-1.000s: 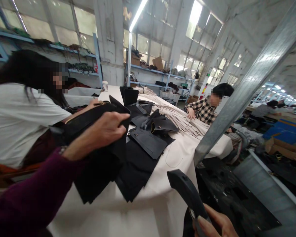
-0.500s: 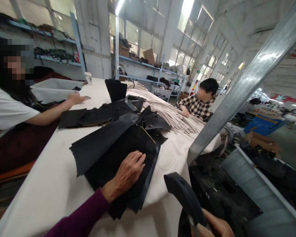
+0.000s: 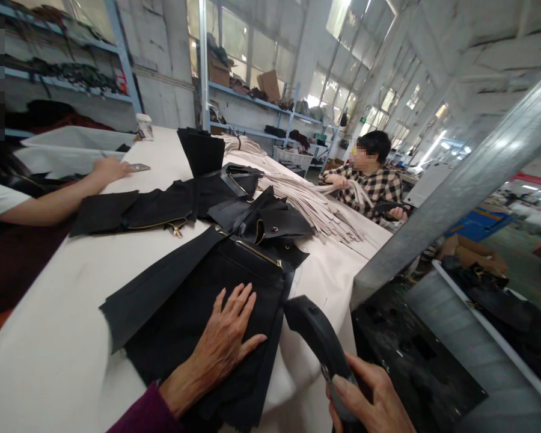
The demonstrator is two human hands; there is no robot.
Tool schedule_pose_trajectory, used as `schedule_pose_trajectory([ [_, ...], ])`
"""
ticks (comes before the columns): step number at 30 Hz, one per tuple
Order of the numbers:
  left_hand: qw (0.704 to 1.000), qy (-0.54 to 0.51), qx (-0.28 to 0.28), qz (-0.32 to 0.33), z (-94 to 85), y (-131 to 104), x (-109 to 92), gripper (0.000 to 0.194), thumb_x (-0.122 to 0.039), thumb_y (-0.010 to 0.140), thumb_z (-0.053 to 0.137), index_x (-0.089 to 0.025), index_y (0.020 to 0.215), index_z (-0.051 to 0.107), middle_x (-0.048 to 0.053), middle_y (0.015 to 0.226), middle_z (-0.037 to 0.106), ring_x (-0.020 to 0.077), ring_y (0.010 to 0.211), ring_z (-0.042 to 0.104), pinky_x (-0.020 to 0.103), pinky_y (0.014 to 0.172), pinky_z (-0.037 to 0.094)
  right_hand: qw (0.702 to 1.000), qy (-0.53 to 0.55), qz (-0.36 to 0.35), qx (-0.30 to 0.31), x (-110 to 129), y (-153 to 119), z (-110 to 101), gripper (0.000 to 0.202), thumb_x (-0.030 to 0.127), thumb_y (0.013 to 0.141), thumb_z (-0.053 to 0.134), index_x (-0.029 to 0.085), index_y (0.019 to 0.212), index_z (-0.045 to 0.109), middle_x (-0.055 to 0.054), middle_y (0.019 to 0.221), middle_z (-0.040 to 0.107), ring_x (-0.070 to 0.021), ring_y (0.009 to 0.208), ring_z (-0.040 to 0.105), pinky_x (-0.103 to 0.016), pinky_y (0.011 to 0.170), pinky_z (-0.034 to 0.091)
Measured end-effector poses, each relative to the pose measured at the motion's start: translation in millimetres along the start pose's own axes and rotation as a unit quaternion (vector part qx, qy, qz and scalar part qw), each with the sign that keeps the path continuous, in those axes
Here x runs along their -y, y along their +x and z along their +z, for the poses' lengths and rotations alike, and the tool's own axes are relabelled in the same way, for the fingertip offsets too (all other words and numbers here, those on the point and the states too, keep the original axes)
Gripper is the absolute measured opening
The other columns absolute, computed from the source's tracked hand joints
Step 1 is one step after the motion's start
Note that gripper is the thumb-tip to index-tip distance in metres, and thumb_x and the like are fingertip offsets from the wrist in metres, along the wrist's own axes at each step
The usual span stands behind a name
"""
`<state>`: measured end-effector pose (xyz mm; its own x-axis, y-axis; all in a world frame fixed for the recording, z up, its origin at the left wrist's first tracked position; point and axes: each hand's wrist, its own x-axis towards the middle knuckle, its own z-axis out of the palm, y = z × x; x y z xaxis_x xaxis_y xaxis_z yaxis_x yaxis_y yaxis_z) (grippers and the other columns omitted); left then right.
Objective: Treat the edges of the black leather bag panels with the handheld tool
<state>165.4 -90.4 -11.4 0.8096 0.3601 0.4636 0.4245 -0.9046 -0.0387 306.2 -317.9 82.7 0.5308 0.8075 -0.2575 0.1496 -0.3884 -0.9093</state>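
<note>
Hands apart. Left hand (image 3: 225, 337) palm down, fingers slightly spread, flat on black zippered panel (image 3: 175, 337), lower centre of frame. Right hand (image 3: 372, 394), lower right, wrapped around curved black handheld tool (image 3: 318, 337), tip near panel's right edge. Bare counter (image 3: 49, 337) lower left, white-covered. Metal post (image 3: 455, 186) slants up at right. Blue shelves (image 3: 252, 99) behind, upper left to centre.

Pale-covered table (image 3: 45, 337) bearing black cloth pieces (image 3: 175, 328) across its near and middle parts, a black stack (image 3: 201, 153) behind them, pale strips (image 3: 309, 211) fanned alongside, and a white cup (image 3: 145, 127).
</note>
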Motion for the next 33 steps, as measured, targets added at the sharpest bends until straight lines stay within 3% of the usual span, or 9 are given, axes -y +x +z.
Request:
schedule_pose_trajectory([
  [8,1.0,0.016,0.006,0.009,2.7,-0.4,-0.1,0.073,-0.056,0.08,0.051,-0.007,0.134,0.041,0.016,0.144,0.034,0.0328,0.133,0.028,0.056,0.105,0.028,0.998,0.0,-0.01,0.058,13.0,32.4,13.1,0.042,0.055,0.082,0.05,0.013,0.084,0.055,0.003,0.05,0.053,-0.0111,0.042,0.05,-0.021,0.042,0.042],
  [15,1.0,0.011,0.008,0.011,4.1,-2.1,-0.1,0.077,-0.056,0.077,0.055,-0.008,0.135,0.04,0.016,0.145,0.031,0.0334,0.134,0.026,0.057,0.106,0.027,0.997,0.028,-0.053,0.04,20.0,60.1,16.0,0.04,0.053,0.084,0.053,0.014,0.078,0.051,0.003,0.046,0.053,-0.0091,0.038,0.049,-0.017,0.038,0.039],
  [20,1.0,-0.008,0.01,-0.007,2.8,-0.4,-1.5,0.078,-0.056,0.075,0.058,-0.008,0.134,0.041,0.016,0.146,0.031,0.0333,0.134,0.027,0.057,0.107,0.027,0.997,0.019,-0.066,0.024,32.6,52.6,7.6,0.038,0.051,0.087,0.051,0.014,0.078,0.052,0.002,0.048,0.054,-0.009,0.04,0.049,-0.017,0.04,0.039],
  [27,0.998,-0.044,0.012,-0.031,-1.0,1.6,-3.5,0.076,-0.059,0.076,0.056,-0.009,0.132,0.045,0.015,0.144,0.034,0.0314,0.134,0.028,0.056,0.108,0.026,0.998,-0.032,-0.042,0.016,9.7,24.0,-0.4,0.042,0.056,0.085,0.047,0.015,0.082,0.055,0.001,0.05,0.054,-0.0116,0.042,0.05,-0.021,0.042,0.041],
  [30,0.998,-0.043,0.005,-0.035,-1.4,0.9,-3.9,0.076,-0.058,0.075,0.058,-0.009,0.131,0.046,0.015,0.144,0.033,0.0318,0.133,0.029,0.055,0.108,0.026,0.999,-0.034,-0.012,0.008,8.4,26.2,7.1,0.041,0.055,0.083,0.05,0.015,0.09,0.055,0.003,0.05,0.054,-0.0118,0.042,0.05,-0.021,0.043,0.042],
  [33,0.999,-0.042,0.008,-0.034,-1.4,0.5,-3.3,0.077,-0.06,0.076,0.055,-0.009,0.132,0.045,0.015,0.145,0.032,0.0318,0.134,0.028,0.055,0.108,0.026,0.998,-0.024,-0.033,0.047,17.0,40.4,15.5,0.037,0.051,0.086,0.05,0.014,0.082,0.052,0.003,0.046,0.053,-0.0099,0.038,0.048,-0.019,0.04,0.04],
])
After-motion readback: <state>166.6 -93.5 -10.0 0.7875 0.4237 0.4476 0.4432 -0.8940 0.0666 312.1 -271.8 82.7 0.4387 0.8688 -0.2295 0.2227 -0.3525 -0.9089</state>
